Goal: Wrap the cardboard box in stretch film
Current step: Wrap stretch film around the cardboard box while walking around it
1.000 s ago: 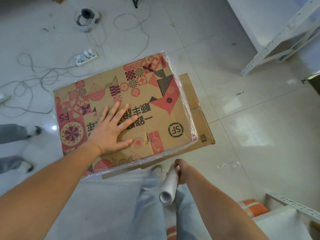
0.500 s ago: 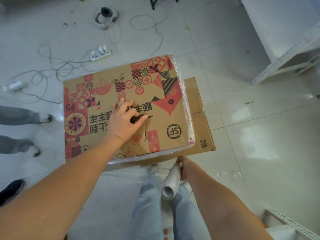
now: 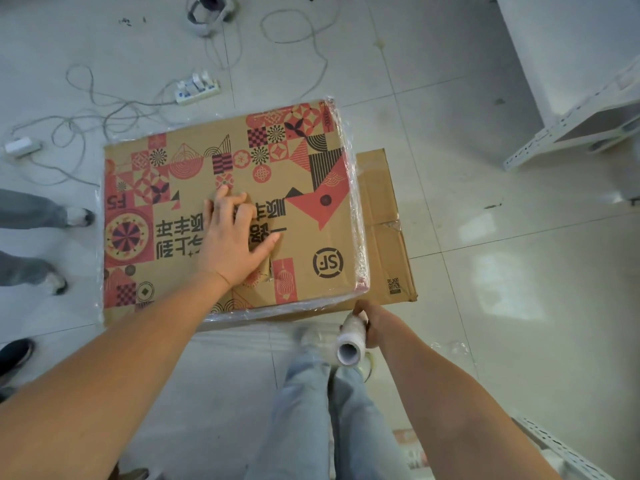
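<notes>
Head view: the printed cardboard box (image 3: pixel 228 216) sits on a plain box (image 3: pixel 384 230) on the floor. The left hand (image 3: pixel 232 240) presses its top, fingers partly curled. The right hand (image 3: pixel 372 323) grips the stretch film roll (image 3: pixel 351 337) at the box's near edge (film looks thin and clingy; likely best held by the core).

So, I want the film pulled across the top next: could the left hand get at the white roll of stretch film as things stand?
Probably yes. The left hand rests on the printed cardboard box, holding nothing; the white roll of stretch film sits in the right hand just past the box's near edge, nothing between.
</notes>
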### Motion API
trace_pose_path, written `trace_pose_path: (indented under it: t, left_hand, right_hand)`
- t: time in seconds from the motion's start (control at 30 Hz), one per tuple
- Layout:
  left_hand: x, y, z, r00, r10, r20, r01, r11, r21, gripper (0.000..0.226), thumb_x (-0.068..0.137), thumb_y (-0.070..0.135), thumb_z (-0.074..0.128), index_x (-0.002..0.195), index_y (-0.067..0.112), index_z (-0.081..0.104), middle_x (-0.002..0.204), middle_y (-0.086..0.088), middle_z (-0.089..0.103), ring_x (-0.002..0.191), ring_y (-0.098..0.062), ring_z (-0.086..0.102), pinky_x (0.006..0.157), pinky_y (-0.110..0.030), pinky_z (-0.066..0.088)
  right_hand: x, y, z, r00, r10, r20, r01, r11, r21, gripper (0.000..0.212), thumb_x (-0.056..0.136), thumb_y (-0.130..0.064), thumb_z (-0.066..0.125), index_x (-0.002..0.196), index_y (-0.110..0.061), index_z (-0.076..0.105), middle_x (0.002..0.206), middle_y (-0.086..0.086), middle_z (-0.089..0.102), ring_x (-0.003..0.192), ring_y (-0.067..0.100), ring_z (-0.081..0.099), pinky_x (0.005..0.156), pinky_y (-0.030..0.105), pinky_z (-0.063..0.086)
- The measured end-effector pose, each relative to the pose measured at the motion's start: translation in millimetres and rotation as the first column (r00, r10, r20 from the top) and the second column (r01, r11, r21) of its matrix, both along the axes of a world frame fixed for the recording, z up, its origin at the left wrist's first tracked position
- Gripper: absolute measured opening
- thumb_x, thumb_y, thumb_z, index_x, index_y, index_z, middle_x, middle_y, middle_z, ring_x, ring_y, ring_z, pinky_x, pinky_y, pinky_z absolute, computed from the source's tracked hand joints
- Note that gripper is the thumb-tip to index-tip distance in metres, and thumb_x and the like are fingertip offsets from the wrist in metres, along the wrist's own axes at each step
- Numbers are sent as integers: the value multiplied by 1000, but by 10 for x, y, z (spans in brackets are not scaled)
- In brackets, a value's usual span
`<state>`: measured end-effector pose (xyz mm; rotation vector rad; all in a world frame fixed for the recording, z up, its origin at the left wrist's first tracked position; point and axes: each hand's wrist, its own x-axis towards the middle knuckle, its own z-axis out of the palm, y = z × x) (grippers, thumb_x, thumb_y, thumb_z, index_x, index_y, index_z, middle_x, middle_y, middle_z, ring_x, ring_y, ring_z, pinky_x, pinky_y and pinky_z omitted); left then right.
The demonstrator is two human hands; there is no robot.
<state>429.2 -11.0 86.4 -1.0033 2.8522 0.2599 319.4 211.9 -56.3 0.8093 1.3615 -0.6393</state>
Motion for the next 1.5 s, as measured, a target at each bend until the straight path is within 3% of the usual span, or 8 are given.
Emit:
trace_pose_path:
  t: [0.2,0.37,0.47,0.63,1.0,1.23,1.37,1.5]
  left_hand:
    - [-6,-12,-12,1000,-13,-24,13,1000,12,64,81,60,34,104,2,51,127,-24,43,137,-45,22,112,-61,10]
    - [-4,-25,-33,998,-36,-53,37,999,7,61,81,58,38,101,2,52,123,-22,46,134,-46,26,109,-65,14]
    - [5,-42,-67,998,-43,-44,44,999,5,62,81,59,38,101,2,52,122,-22,46,135,-45,25,110,-64,12]
    - [21,-52,-110,997,-48,-54,48,999,-9,61,82,59,40,100,2,52,121,-21,47,134,-44,25,110,-63,12]
    - [-15,-32,-35,1000,-2,-27,2,1000,-13,60,79,57,41,98,2,53,122,-20,47,135,-41,24,111,-62,17]
    - [27,-35,-86,999,21,-30,-22,999,-41,55,78,55,44,98,4,50,119,-20,46,136,-40,26,111,-59,18]
    - [22,-24,-95,998,21,-55,-24,998,-53,54,79,54,45,99,4,47,119,-20,46,134,-41,27,114,-53,16]
    - [-3,-7,-75,998,38,-58,-42,996,-75,56,78,54,44,98,2,48,121,-16,43,134,-38,27,118,-37,5]
  right_hand:
    - [-122,-80,155,987,161,31,-158,984,-76,35,84,-10,69,112,1,51,92,17,60,76,28,61,67,40,55]
    - [-337,-32,53,988,153,-4,-153,988,-5,56,75,-18,74,124,0,53,113,18,63,98,33,63,84,43,55]
    - [-400,-54,116,988,152,-15,-153,988,-10,50,78,-23,67,121,1,56,101,17,63,87,32,61,71,39,55]
    - [-396,-62,201,999,39,10,-38,998,-46,23,90,-22,60,79,-2,55,49,13,62,43,24,61,40,25,50]
    - [-711,46,131,999,31,22,-33,992,122,53,77,-11,59,128,-4,44,118,18,54,95,35,55,60,43,50]
    - [-740,0,-26,988,109,109,-112,993,24,65,64,-17,82,120,-5,53,114,18,63,102,37,61,87,50,51]
    - [-807,-123,227,999,-32,12,33,996,-88,20,96,-21,47,101,-1,48,86,12,53,73,25,54,75,39,48]
    - [-966,-160,183,989,-144,-21,145,987,69,32,87,-24,58,104,0,46,82,14,49,86,28,52,80,33,42]
